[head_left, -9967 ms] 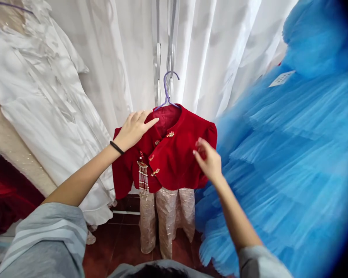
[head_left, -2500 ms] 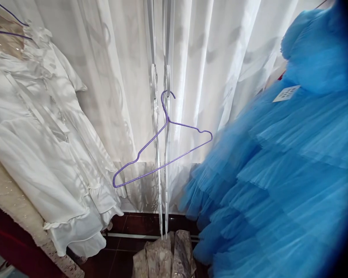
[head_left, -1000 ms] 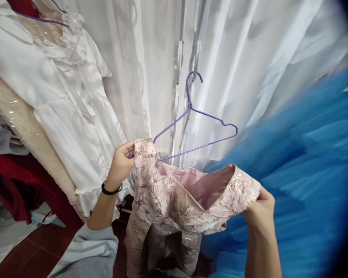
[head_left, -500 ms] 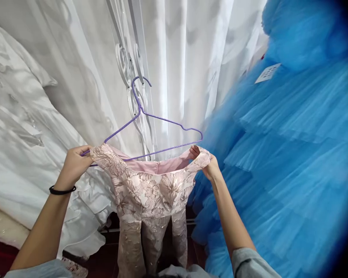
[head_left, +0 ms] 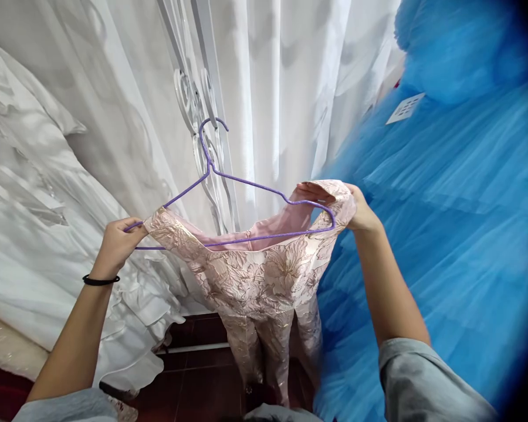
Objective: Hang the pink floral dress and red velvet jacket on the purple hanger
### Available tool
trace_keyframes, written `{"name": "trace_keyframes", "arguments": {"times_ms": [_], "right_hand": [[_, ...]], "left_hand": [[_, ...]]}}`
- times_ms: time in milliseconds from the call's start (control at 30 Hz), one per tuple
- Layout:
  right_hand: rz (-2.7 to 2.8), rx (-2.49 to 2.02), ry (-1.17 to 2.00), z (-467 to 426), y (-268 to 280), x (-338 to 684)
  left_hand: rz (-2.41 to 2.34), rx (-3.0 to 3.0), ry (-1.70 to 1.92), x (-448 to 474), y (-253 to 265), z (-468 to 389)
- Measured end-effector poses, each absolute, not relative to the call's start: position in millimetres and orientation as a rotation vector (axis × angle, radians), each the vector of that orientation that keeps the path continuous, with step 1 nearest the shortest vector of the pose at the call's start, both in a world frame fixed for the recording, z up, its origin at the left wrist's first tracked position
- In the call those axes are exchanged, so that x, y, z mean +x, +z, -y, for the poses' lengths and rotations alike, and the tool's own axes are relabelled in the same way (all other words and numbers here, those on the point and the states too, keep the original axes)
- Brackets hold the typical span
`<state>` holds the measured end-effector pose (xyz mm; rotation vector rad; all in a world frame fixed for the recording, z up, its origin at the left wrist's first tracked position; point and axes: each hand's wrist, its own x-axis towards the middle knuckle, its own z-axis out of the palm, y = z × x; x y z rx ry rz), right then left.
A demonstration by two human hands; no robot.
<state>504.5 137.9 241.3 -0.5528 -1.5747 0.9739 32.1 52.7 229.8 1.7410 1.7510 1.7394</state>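
A pink floral dress (head_left: 286, 272) with gold-brown outlines hangs between my two hands. Its left shoulder strap is around one end of a purple hanger (head_left: 255, 185). My left hand (head_left: 122, 241) pinches that end of the hanger beside the strap. With my right hand (head_left: 356, 208) I hold the dress's other strap, spread wide around the hanger's right end; some of those fingers are hidden behind the fabric. The hanger's hook points up, in front of a white metal scroll stand (head_left: 198, 97), and I cannot tell whether it touches the stand.
White ruffled gowns (head_left: 70, 234) fill the left side. A large blue tulle gown (head_left: 435, 246) with a white tag (head_left: 405, 108) stands close at the right. White curtains (head_left: 286, 88) hang behind. Dark tiled floor (head_left: 189, 375) shows below, crossed by a pale bar (head_left: 198, 348).
My right hand has moved up and to the right, carrying its strap over the hanger's right end. The dress has stretched out rightward. My left hand has stayed nearly in place.
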Motion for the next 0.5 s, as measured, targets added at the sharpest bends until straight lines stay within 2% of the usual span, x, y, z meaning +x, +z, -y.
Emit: {"name": "trace_keyframes", "arguments": {"times_ms": [133,267,500], "right_hand": [[1.524,-0.443,1.02,-129,228,526],[1.445,-0.54,1.04,-133,217,539],[1.753,-0.808,0.728,-135,257,511]], "left_hand": [[-1.771,1.757,1.71,43,222,-53],[-1.764,1.786,1.676,51,211,-57],[-1.672,1.69,1.722,55,211,-60]]}}
